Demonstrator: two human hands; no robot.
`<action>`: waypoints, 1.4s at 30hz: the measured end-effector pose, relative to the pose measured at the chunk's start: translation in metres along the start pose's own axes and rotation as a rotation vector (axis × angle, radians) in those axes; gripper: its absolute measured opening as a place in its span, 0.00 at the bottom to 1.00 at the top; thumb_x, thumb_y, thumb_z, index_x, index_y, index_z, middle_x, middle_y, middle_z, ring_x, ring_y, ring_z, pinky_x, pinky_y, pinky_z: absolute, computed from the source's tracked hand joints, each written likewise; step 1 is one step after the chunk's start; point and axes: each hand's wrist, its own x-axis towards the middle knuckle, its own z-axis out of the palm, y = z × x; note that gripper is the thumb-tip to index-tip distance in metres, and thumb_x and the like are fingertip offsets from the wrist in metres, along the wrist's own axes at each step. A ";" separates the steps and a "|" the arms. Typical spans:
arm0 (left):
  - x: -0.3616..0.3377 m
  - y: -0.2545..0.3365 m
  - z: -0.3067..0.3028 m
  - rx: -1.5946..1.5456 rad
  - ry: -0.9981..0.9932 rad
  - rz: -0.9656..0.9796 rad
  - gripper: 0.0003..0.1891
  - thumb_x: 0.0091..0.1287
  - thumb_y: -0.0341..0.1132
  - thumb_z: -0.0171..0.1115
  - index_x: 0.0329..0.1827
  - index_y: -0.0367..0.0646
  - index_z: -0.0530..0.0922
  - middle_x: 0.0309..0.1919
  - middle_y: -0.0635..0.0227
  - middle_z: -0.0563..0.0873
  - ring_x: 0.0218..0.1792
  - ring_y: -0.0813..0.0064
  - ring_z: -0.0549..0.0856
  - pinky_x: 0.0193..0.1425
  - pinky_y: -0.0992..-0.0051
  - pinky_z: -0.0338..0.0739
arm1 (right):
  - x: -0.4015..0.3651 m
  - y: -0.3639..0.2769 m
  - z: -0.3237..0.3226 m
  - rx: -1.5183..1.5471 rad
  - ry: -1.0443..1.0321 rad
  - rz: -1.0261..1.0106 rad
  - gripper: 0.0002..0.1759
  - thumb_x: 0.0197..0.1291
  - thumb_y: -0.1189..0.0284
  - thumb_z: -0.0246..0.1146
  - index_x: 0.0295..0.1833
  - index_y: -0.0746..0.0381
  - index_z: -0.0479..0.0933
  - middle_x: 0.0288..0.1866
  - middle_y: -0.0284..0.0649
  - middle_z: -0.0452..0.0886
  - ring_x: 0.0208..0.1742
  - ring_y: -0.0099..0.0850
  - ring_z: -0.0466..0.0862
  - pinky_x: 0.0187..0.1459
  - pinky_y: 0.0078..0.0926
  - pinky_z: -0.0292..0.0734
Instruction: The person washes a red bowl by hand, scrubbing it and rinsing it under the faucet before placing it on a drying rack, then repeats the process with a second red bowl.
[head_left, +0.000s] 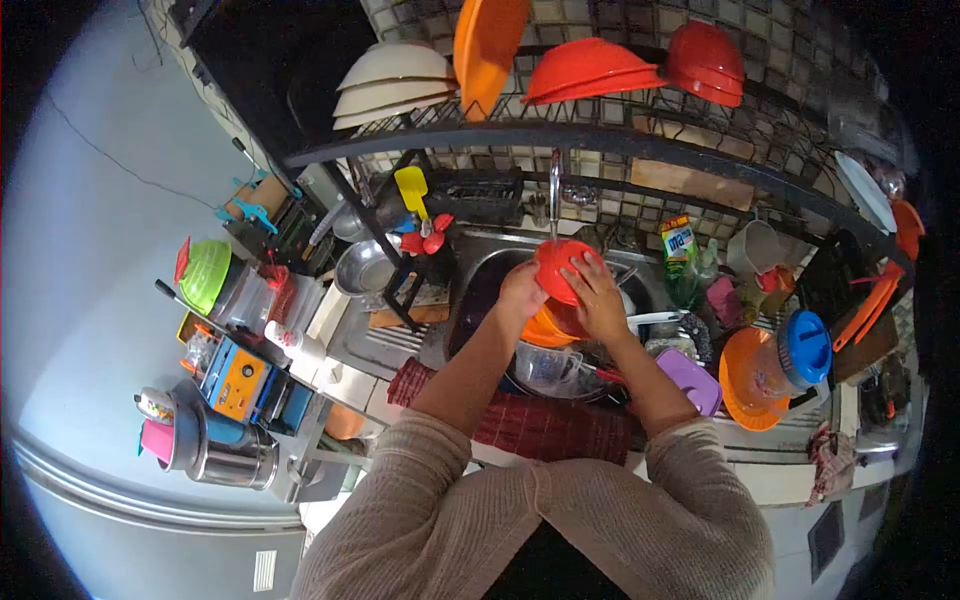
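Over the sink (473,300), directly below the faucet (555,185), a red bowl (562,262) is held between both hands. My left hand (522,292) grips its left side. On its right side lies my right hand (596,292), with the fingers curved over the surface. An orange bowl (550,325) shows just beneath the red one. Lower in the sink are a clear plastic container (545,368) and other dishes, partly hidden by the forearms. A dark red cloth (500,420) lies along the front edge of the sink.
Above hangs a black rack (600,135) with white, orange and red bowls. To the right are a green soap pouch (680,262), a purple lid (688,382), an orange plate (745,375) and a blue-lidded jar (803,350). A metal pan (365,268) sits at left.
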 end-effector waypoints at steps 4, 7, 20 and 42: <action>0.006 -0.016 0.018 0.002 0.155 0.013 0.15 0.74 0.37 0.43 0.58 0.45 0.71 0.56 0.61 0.79 0.54 0.60 0.80 0.59 0.56 0.75 | -0.018 0.001 -0.015 0.035 -0.035 0.033 0.28 0.47 0.78 0.62 0.58 0.56 0.74 0.65 0.44 0.68 0.67 0.45 0.67 0.65 0.45 0.64; -0.003 -0.020 0.034 0.042 0.216 0.027 0.17 0.74 0.40 0.44 0.59 0.44 0.71 0.56 0.61 0.79 0.54 0.59 0.80 0.59 0.54 0.74 | -0.044 0.026 0.001 0.377 -0.011 0.308 0.18 0.52 0.76 0.62 0.52 0.59 0.76 0.60 0.45 0.73 0.61 0.41 0.74 0.60 0.38 0.69; -0.001 -0.011 -0.027 -0.085 0.074 0.044 0.24 0.73 0.49 0.43 0.64 0.43 0.68 0.61 0.60 0.75 0.61 0.58 0.75 0.66 0.55 0.68 | -0.018 0.029 0.026 2.051 -0.071 1.256 0.20 0.66 0.66 0.54 0.62 0.57 0.67 0.59 0.38 0.75 0.57 0.33 0.78 0.55 0.39 0.75; -0.069 0.010 -0.003 0.293 0.189 0.128 0.31 0.66 0.47 0.59 0.70 0.60 0.57 0.60 0.69 0.73 0.55 0.63 0.78 0.56 0.53 0.74 | 0.010 -0.003 0.058 2.104 0.428 1.110 0.23 0.65 0.60 0.58 0.61 0.60 0.68 0.60 0.39 0.75 0.61 0.35 0.75 0.62 0.39 0.70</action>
